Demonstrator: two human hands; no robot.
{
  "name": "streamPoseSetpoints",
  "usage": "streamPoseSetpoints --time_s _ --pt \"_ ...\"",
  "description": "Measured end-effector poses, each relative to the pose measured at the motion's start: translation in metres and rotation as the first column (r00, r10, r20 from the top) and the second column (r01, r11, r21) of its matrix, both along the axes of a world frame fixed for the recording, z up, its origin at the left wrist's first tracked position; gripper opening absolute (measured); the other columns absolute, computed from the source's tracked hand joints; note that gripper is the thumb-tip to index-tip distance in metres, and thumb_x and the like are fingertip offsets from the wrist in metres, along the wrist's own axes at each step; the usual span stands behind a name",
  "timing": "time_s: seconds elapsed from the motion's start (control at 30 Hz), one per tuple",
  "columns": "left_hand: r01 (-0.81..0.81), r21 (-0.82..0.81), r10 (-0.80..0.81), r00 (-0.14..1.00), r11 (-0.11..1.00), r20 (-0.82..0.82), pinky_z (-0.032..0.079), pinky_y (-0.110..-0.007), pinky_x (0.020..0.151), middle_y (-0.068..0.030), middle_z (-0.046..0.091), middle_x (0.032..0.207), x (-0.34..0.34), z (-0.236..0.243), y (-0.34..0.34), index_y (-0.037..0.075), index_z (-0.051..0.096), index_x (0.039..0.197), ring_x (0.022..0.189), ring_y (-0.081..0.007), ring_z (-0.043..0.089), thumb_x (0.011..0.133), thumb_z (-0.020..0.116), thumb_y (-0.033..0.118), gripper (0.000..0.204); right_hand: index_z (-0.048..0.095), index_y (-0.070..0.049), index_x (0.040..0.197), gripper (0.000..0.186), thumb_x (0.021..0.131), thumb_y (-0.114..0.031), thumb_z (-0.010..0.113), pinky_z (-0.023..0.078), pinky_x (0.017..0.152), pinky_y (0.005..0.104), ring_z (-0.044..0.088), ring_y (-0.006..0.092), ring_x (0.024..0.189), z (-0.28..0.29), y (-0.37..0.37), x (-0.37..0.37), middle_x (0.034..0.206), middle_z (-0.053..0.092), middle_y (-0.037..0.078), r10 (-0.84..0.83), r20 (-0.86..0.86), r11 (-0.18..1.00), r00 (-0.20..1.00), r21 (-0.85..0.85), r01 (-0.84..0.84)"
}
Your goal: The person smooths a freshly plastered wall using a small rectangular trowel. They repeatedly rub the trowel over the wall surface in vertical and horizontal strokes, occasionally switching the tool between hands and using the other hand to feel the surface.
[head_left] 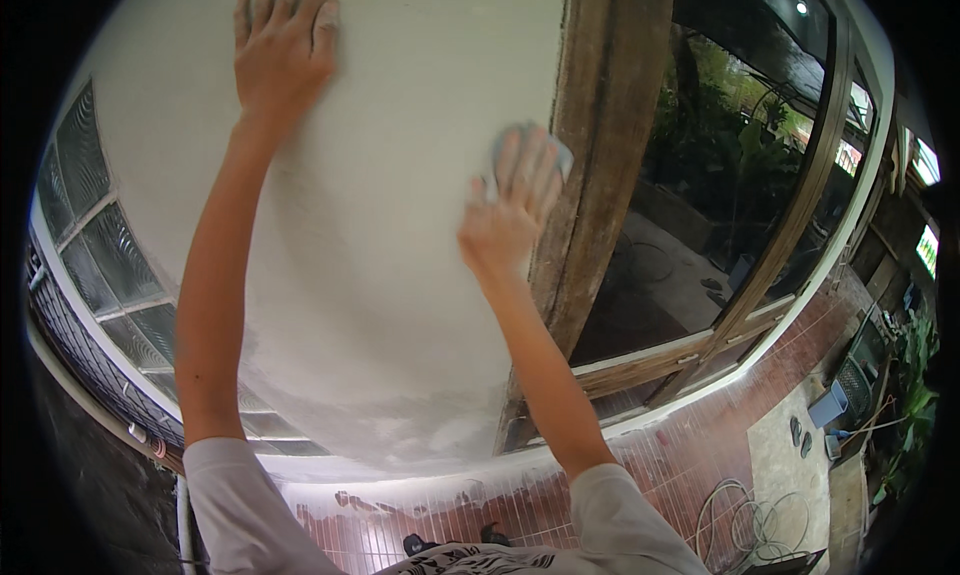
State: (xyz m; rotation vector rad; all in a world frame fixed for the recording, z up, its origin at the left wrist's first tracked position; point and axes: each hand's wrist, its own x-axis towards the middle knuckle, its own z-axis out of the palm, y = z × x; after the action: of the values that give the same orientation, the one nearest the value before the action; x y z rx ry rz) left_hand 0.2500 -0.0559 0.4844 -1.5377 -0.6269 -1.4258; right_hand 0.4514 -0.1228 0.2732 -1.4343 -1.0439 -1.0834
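Observation:
High on the pale plastered wall (400, 35), at upper left, my left hand (285, 45) lies flat with its fingers apart and nothing in it. Near the wooden door frame (605, 105), my right hand (512, 200) presses a grey, rounded pad (562, 161) against the plaster. Its fingers are smeared by motion and lie over the pad, so the pad's exact kind is unclear.
Glass blocks (85, 145) line the left side. Glazed wooden doors (730, 175) stand at right. Below are red floor tiles (650, 475), a coiled hose (745, 525), sandals (800, 435), a blue bucket (828, 403) and plants (915, 395).

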Motion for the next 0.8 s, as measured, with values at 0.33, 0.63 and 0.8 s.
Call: streamPoseSetpoints --time_s 0.33,0.63,0.8 --pt "0.046 0.037 -0.039 0.984 0.998 -0.172 0.021 -0.062 0.115 -0.0186 0.026 0.160 -0.042 0.027 0.022 0.019 0.034 0.154 0.143 -0.0490 0.027 0.102 0.036 0.038 0.055 0.035 -0.021 0.155 0.061 0.095 -0.026 0.049 0.017 0.122 0.0469 0.023 0.0254 0.151 -0.047 -0.013 -0.048 0.164 0.024 0.003 0.366 0.478 0.894 0.798 -0.417 -0.160" --pt "-0.023 0.121 -0.003 0.978 0.992 0.209 0.014 -0.052 0.122 0.0015 0.028 0.163 -0.033 0.016 0.063 0.041 0.027 0.156 0.149 -0.0334 0.025 0.105 0.025 0.044 0.051 0.030 -0.017 0.156 0.067 0.094 -0.028 0.052 0.013 0.124 0.0466 0.019 0.0242 0.152 0.048 -0.010 -0.014 0.165 0.022 0.004 0.246 0.268 0.963 0.931 -0.177 -0.204" --pt "0.020 0.162 -0.049 0.983 0.987 0.179 0.017 -0.053 0.121 0.0003 0.028 0.163 -0.041 0.023 0.059 0.042 0.028 0.155 0.149 -0.0333 0.025 0.104 0.029 0.042 0.051 0.033 -0.019 0.156 0.069 0.091 -0.027 0.055 0.015 0.123 0.0464 0.022 0.0223 0.151 0.037 -0.021 -0.033 0.164 0.024 0.004 0.479 0.466 0.847 0.744 -0.466 -0.254"
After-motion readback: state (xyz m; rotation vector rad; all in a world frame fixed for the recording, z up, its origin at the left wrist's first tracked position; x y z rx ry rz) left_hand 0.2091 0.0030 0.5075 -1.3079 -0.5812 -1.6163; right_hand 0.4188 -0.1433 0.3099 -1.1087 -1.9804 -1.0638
